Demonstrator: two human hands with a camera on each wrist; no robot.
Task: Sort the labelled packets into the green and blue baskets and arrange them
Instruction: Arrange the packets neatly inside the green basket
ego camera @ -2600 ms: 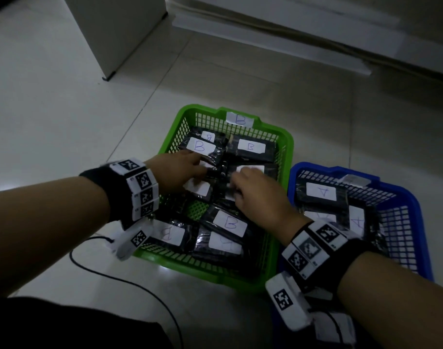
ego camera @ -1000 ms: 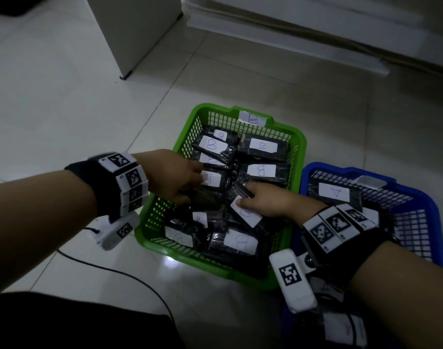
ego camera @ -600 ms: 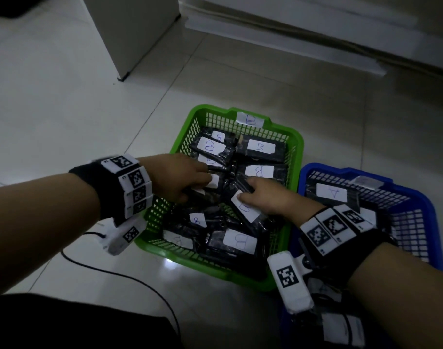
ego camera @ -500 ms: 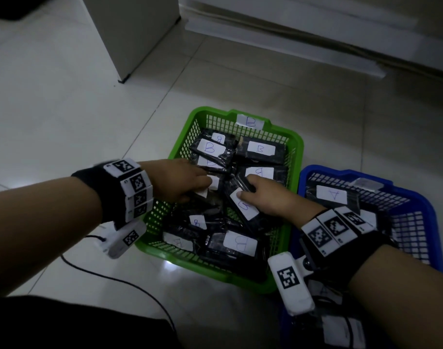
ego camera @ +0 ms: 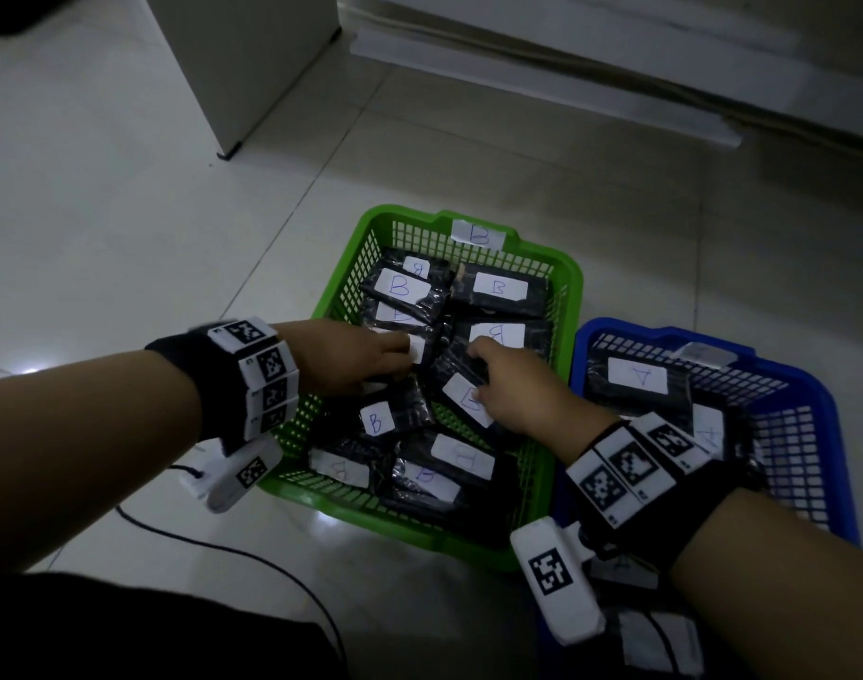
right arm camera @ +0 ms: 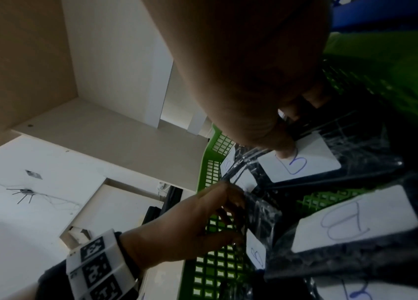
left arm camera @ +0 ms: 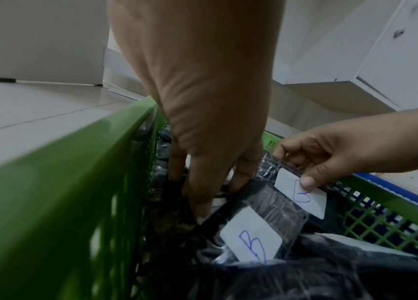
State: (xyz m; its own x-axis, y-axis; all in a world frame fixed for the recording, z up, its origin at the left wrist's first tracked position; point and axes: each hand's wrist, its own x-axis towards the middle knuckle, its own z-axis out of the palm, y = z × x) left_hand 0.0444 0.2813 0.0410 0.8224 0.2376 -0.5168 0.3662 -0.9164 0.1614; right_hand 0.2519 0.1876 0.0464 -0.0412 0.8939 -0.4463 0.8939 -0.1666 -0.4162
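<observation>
The green basket [ego camera: 569,287] carries a "B" tag and holds several black packets with white "B" labels. My left hand [ego camera: 395,358] reaches in from the left, its fingers curled on the edge of a black packet [right arm camera: 262,213] in the middle row. My right hand [ego camera: 478,380] pinches another B packet [ego camera: 466,402], tilted up off the pile, with the thumb on its label [left arm camera: 300,194]. The blue basket [ego camera: 822,400] to the right holds packets labelled "A" [ego camera: 638,377].
Both baskets stand side by side on a pale tiled floor. A white cabinet corner [ego camera: 233,90] stands at the back left and a low white ledge [ego camera: 542,85] runs along the back. A black cable [ego camera: 213,544] trails on the floor by my left arm.
My right hand has taken up a B packet from the middle of the green basket and shifted it slightly toward the back. My left hand has stayed in the basket, fingers working at a packet.
</observation>
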